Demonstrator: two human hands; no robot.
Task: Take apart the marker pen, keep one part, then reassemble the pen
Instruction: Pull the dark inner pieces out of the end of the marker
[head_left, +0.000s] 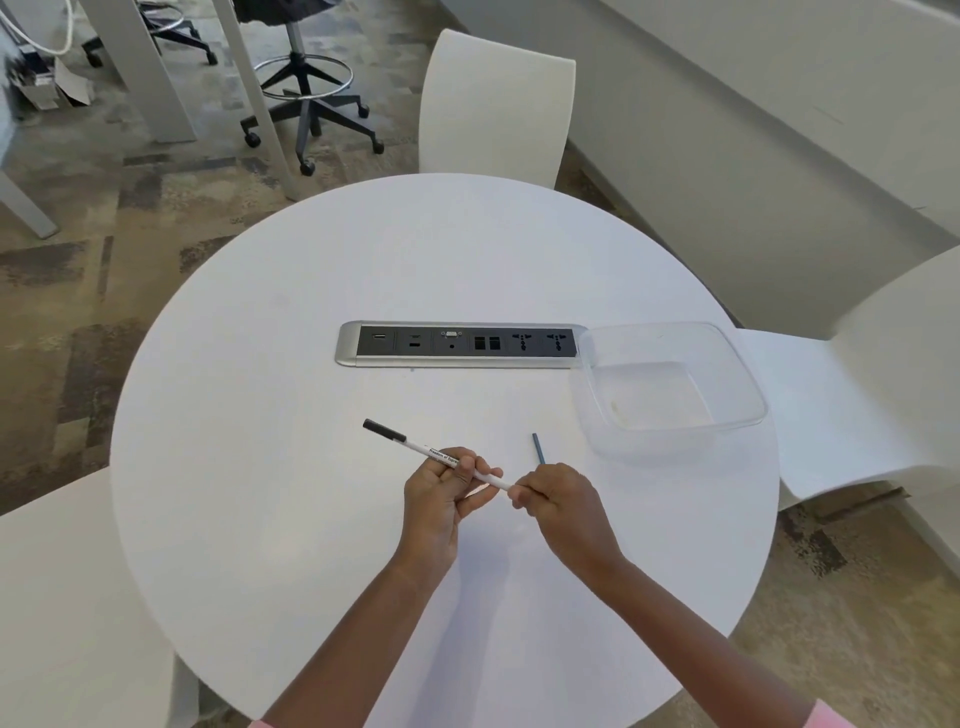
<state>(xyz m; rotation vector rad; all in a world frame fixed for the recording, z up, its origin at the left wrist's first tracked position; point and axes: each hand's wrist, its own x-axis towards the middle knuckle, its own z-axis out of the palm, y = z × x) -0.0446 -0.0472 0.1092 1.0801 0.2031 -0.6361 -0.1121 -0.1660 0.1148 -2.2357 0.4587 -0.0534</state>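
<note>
While hands (435, 496) (563, 501) hold pen (415, 446), container (652, 441) near table (311, 519) edge

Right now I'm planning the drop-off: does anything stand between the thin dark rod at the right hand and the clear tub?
Nothing visible does. Only bare table lies between the rod, held in the right hand, and the open tub; the socket strip sits behind that path.
</note>
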